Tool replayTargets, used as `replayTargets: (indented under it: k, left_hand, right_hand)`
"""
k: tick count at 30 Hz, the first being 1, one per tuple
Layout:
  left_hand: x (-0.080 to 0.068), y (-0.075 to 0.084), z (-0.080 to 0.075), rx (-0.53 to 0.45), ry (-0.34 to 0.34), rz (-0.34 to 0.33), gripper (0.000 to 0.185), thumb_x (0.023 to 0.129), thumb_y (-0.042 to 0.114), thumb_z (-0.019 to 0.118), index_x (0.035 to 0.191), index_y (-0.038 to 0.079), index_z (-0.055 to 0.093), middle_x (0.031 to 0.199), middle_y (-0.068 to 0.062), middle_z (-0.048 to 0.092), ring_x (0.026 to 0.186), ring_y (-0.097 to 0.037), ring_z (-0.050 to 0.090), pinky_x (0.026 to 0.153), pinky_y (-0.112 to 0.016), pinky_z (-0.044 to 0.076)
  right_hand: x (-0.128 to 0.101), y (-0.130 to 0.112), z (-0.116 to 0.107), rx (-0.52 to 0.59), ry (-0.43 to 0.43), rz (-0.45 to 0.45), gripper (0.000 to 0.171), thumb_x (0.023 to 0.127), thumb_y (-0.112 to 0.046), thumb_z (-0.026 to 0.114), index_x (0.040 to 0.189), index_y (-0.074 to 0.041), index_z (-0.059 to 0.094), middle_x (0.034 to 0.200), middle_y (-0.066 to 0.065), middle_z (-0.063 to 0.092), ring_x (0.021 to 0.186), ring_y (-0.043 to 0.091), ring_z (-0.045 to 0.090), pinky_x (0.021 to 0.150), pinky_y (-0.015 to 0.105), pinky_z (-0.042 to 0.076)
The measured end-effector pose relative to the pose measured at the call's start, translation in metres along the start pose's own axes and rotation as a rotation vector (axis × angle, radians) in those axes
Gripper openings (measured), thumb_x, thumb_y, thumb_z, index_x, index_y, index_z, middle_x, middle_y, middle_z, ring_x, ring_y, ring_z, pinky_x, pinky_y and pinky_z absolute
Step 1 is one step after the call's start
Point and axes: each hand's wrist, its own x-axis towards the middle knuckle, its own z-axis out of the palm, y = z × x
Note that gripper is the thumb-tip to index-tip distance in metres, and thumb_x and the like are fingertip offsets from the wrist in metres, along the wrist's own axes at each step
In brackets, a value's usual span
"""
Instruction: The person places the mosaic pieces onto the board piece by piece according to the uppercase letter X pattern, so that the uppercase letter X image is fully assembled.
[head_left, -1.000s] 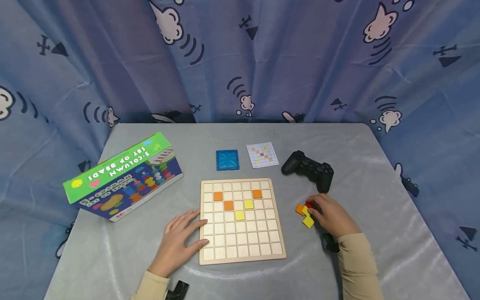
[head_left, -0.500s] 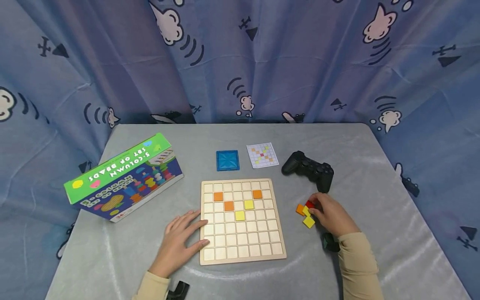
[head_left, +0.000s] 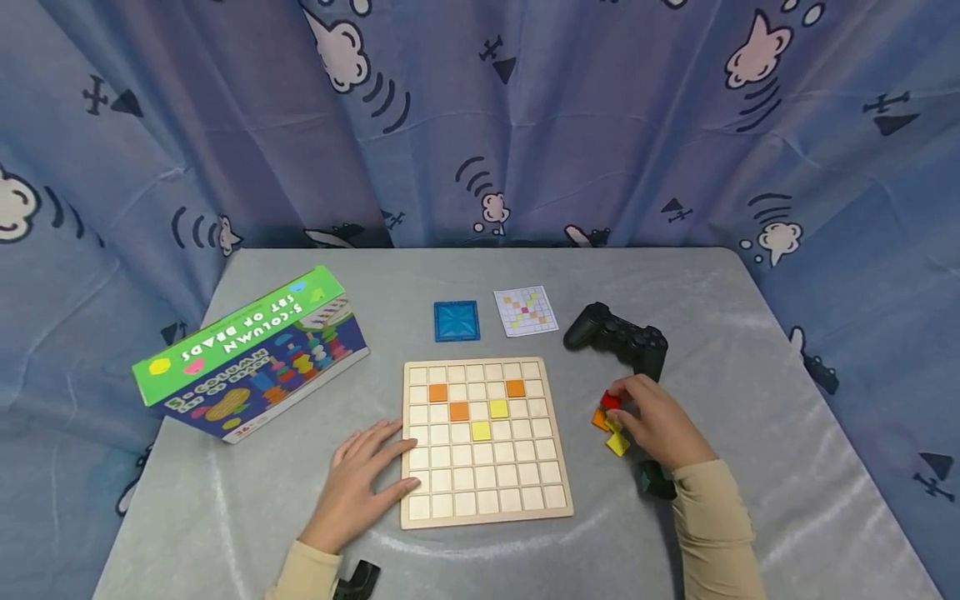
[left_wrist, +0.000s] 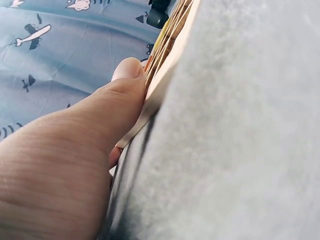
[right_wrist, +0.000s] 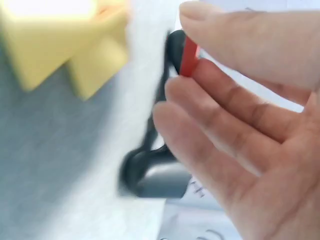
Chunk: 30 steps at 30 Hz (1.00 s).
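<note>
The left hand [head_left: 358, 485] lies flat on the grey desk [head_left: 225, 517] nearest the person, fingers straight and relaxed, its fingertips pressed against the left edge of the wooden grid board [head_left: 486, 442]; the left wrist view shows the thumb [left_wrist: 125, 95] touching the board's rim [left_wrist: 165, 75], so this grip holds nothing and only rests against the board. On the board, three orange tiles [head_left: 458, 411] and two yellow tiles [head_left: 481, 431] sit in cells of the upper rows, while the lower rows are bare wood. To the right of the board, the right hand [head_left: 657, 423] has its grip closed in a pinch on a red tile [head_left: 611, 402]; the right wrist view shows that red tile [right_wrist: 189, 56] held on edge between the thumb and a fingertip, lifted off the cloth. Just below and beside the hand lie loose yellow tiles [head_left: 617, 442] and an orange tile [head_left: 599, 419] in a small cluster on the desk, touching one another; the yellow ones [right_wrist: 65, 45] appear blurred in the right wrist view. Just beyond the right hand sits a black game controller [head_left: 618, 338], near the hand but apart from the board. Farther back, a pattern card [head_left: 525, 311] printed with a small coloured grid lies beside a blue square tile [head_left: 456, 321], both just past the board's far edge. At the left, well apart from the board, rests a green and blue box [head_left: 251, 354] lettered "5-COLUMN SET OF BEADS". Behind the desk hangs a blue curtain [head_left: 480, 117] printed with clouds and planes.
</note>
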Motion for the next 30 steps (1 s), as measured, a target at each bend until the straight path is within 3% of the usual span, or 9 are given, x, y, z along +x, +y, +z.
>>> replayTargets:
  k: [8,14,30]
  left_hand:
    - [-0.001,0.002,0.001,0.0,0.008,-0.019,0.049,0.083,0.054,0.067,0.127,0.034,0.06,0.147,0.005,0.044,0.139,-0.021,0.035,0.111,-0.052,0.021]
    - [-0.001,0.002,0.001,0.005,0.01,-0.013,0.05,0.083,0.053,0.068,0.127,0.033,0.06,0.147,0.004,0.045,0.138,-0.022,0.035,0.111,-0.053,0.021]
    - [0.0,0.002,0.0,0.007,0.012,0.009,0.051,0.083,0.053,0.068,0.128,0.032,0.06,0.147,0.004,0.045,0.138,-0.023,0.036,0.11,-0.054,0.022]
  right_hand:
    - [0.014,-0.031,-0.007,0.012,0.018,-0.155,0.027,0.077,-0.004,0.078,0.098,-0.007,0.062,0.098,0.002,0.062,0.087,0.02,0.064,0.073,0.036,0.056]
    - [0.021,-0.058,-0.001,-0.052,0.018,-0.285,0.028,0.075,-0.006,0.08,0.098,-0.008,0.063,0.097,0.001,0.062,0.086,0.013,0.062,0.07,0.029,0.055]
    - [0.033,-0.109,0.036,-0.067,-0.111,-0.412,0.025,0.079,-0.012,0.079,0.099,-0.014,0.065,0.096,-0.002,0.059,0.082,0.009,0.056,0.071,0.022,0.053]
